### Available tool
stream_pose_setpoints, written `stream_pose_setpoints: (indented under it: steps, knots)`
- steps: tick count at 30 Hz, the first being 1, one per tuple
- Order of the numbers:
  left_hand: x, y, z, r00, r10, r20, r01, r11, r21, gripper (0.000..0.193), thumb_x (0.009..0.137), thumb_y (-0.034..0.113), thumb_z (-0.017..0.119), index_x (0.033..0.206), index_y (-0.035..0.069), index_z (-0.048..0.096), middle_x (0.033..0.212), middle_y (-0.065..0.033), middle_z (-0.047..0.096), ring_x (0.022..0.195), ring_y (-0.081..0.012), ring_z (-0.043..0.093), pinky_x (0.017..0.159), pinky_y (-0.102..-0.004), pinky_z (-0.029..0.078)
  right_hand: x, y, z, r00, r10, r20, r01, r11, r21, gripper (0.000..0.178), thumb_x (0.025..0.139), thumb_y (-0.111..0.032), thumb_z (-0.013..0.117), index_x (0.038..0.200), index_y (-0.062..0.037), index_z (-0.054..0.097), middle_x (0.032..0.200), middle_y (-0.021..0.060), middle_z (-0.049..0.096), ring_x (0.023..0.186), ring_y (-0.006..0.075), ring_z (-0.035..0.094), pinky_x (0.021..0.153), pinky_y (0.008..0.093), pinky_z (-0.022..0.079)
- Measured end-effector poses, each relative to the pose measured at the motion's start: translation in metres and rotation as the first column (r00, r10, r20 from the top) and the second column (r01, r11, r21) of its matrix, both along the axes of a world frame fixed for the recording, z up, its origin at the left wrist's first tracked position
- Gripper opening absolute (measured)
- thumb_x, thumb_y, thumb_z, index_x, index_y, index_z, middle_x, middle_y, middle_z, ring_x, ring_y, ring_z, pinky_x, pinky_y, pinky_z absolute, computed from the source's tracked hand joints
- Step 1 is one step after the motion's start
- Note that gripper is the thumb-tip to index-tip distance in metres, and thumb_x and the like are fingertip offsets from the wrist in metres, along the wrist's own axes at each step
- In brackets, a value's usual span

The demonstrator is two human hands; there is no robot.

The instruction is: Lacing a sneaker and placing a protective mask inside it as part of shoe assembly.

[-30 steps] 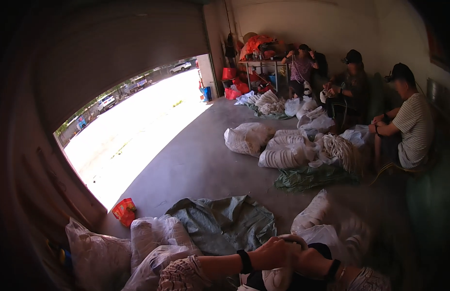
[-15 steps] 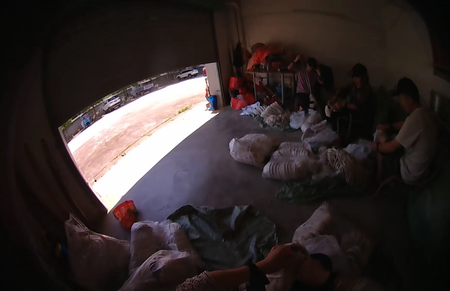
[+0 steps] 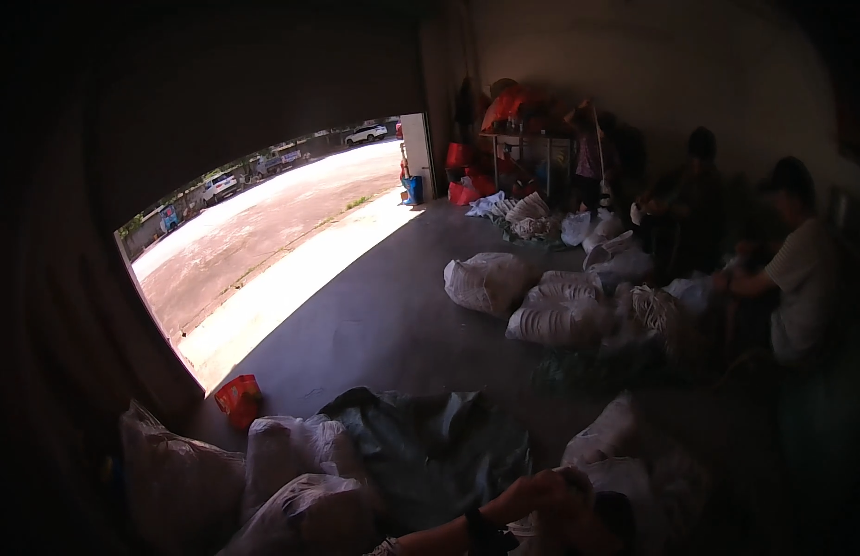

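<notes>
Open floor (image 3: 356, 324) beyond green sheet (image 3: 439, 445), bags (image 3: 300, 514) (pale plastic) flanking the hands (image 3: 530, 493)

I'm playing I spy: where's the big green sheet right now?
In the head view, the big green sheet lies on the floor at the lower middle, right of the lower-left plastic bags and just beyond the left hand.

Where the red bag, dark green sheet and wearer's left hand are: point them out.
Red bag (image 3: 238, 401): head view, on its facing side.
Dark green sheet (image 3: 430, 449): head view, on its spread middle.
Left hand (image 3: 530, 493): head view, on its back.
</notes>
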State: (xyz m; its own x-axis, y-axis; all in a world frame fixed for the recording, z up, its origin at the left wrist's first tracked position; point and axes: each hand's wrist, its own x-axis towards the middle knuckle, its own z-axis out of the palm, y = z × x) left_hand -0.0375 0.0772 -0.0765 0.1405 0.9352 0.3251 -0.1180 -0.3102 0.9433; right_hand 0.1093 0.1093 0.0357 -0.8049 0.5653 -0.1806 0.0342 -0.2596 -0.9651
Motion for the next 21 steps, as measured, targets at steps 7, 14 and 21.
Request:
stream_pose_setpoints:
  steps: [7,14,21]
  knots:
    - [0.039,0.001,0.102,0.814,0.313,-0.49,0.009,0.837,0.548,0.012,0.088,0.013,0.055,0.087,0.002,0.06,0.095,-0.0064,0.06,0.096,-0.0167,0.056,0.085,-0.0281,0.042,0.089,0.011,0.065,0.951,0.083,-0.299,0.023,0.942,0.334,0.034,0.098,-0.021,0.044,0.084,0.0045,0.06,0.074,0.0114,0.06,0.057,0.0137,0.055,0.054,0.0236,0.046]
    - [0.03,-0.014,0.118,0.94,0.184,0.288,-0.091,0.947,-0.308,0.027,0.1,0.023,0.043,0.094,0.0,0.056,0.081,-0.0019,0.054,0.07,-0.0117,0.053,0.066,-0.0266,0.044,0.108,0.012,0.071,0.93,-0.21,-0.3,0.236,0.971,0.05,0.027,0.096,-0.024,0.049,0.081,-0.0039,0.057,0.07,0.0044,0.058,0.054,0.0066,0.046,0.048,0.0214,0.036]
    - [-0.256,-0.084,0.017,0.358,0.848,0.39,-0.608,0.529,-0.592,0.015,0.098,0.018,0.043,0.099,0.009,0.055,0.083,-0.0034,0.06,0.045,-0.0076,0.031,0.041,-0.0223,0.027,0.38,0.117,-0.02,0.29,-0.921,-0.261,0.9,0.355,-0.252,0.018,0.093,-0.027,0.055,0.089,-0.0092,0.057,0.075,0.0003,0.056,0.055,0.0081,0.044,0.049,0.0227,0.036]
